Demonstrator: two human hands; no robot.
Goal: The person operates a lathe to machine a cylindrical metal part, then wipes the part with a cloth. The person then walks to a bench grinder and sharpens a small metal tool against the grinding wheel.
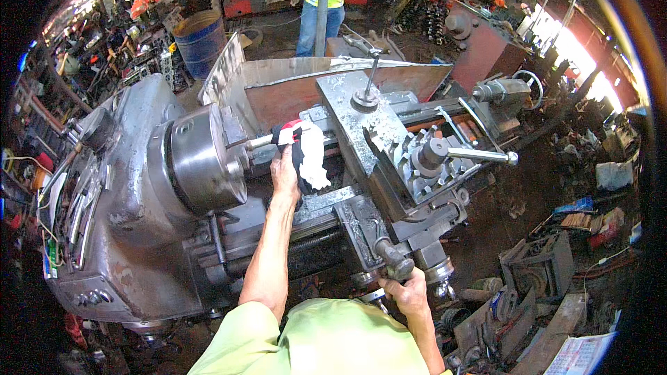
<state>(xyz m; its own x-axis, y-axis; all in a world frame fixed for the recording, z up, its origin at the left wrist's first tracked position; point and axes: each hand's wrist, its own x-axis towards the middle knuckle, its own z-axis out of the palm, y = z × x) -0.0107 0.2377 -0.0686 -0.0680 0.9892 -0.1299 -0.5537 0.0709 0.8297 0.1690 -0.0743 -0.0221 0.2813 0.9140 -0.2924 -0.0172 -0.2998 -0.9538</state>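
A large metal lathe fills the middle of the view. Its round steel chuck (pixel 205 160) sits at the left, with a thin bright shaft (pixel 260 142) sticking out of it. My left hand (pixel 283 172) is closed on a white, black and red rag (pixel 312 153), which lies against the end of the shaft and hides it. Lower right, the fingers of my right hand (pixel 408 293) wrap round a control handle at the front of the carriage (pixel 358 226). Beyond that hand, the tool post (pixel 432 153) carries a long lever (pixel 479 155).
Metal chips dust the cross slide (pixel 347 107). A handwheel (pixel 533 89) stands at the lathe's far right end. Behind the splash guard (pixel 292 90), a person (pixel 325 0) in a yellow top stands by a pole. A blue drum (pixel 201 45) is back left; scrap metal lies lower right.
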